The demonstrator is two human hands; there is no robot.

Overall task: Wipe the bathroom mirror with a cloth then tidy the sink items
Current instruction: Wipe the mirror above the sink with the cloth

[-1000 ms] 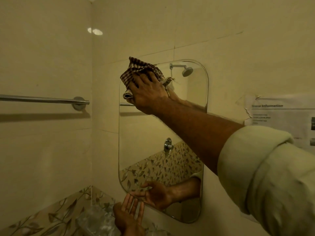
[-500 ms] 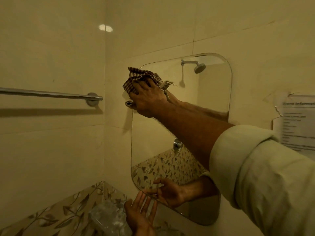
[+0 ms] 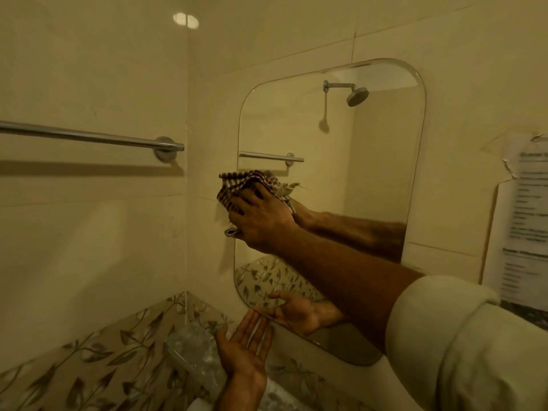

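Observation:
A rounded frameless mirror (image 3: 370,149) hangs on the cream tiled wall. My right hand (image 3: 261,218) presses a brown-and-white checked cloth (image 3: 237,186) against the mirror's left edge, about halfway down. The fingers are spread over the bunched cloth, part of which overhangs onto the wall. My left hand (image 3: 244,344) is held open, palm up, just below the mirror's lower left corner, with nothing in it. Both hands are reflected in the glass. The sink is out of view.
A chrome towel rail (image 3: 89,137) runs along the left wall. A crumpled clear plastic item (image 3: 192,348) lies in the corner below the left hand, against the leaf-patterned tile band (image 3: 89,366). A printed paper sheet (image 3: 525,226) is taped right of the mirror.
My right hand has dragged the cloth down the mirror's left edge from the top corner to mid-height. The view has shifted left and nearer. The left hand stays open below.

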